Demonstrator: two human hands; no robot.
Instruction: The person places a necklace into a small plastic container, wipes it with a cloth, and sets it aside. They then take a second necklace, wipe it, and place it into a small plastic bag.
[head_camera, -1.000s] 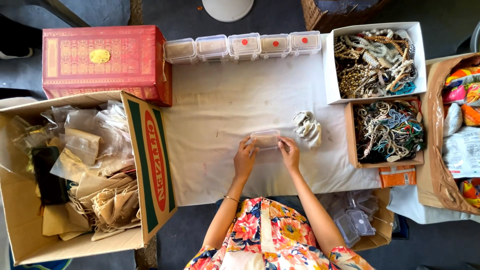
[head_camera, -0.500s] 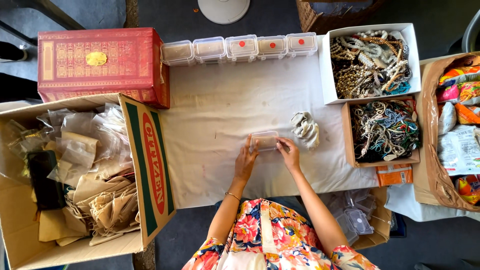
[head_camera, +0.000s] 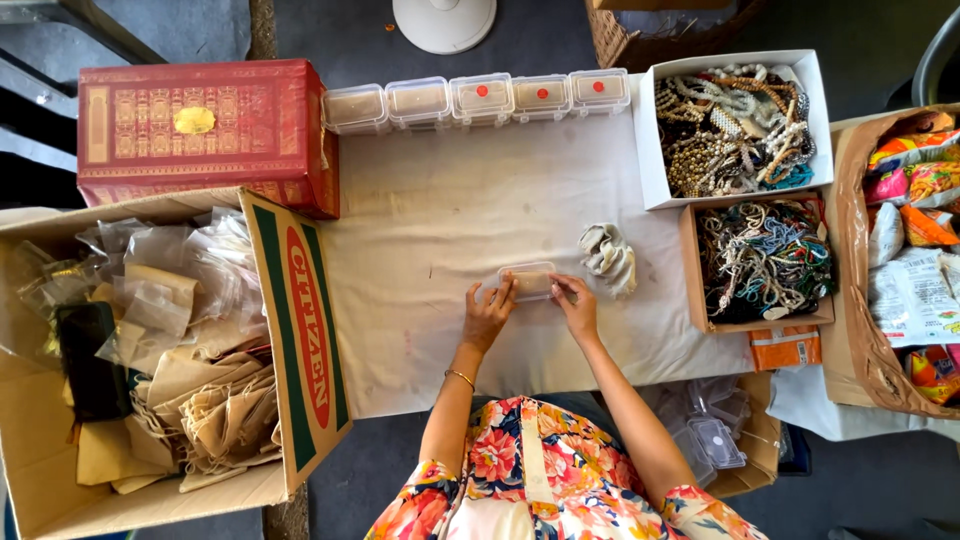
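Note:
A small clear plastic box (head_camera: 527, 280) lies on the white cloth-covered table (head_camera: 440, 230), a little in front of me. My left hand (head_camera: 487, 312) touches its left end with fingers spread. My right hand (head_camera: 575, 303) presses on its right end. A crumpled pale cloth (head_camera: 609, 258) lies just right of the box. Whether either hand grips the box or only rests on it is hard to tell.
Several lidded clear boxes (head_camera: 478, 98) line the table's far edge. A red patterned box (head_camera: 205, 132) sits at far left. An open carton (head_camera: 150, 340) of bags stands left. Two boxes of beaded jewellery (head_camera: 735, 125) (head_camera: 762, 258) and a carton of packets (head_camera: 905, 250) stand right.
Both hands stay at the small clear box with only slight finger shifts. The view has drifted a little.

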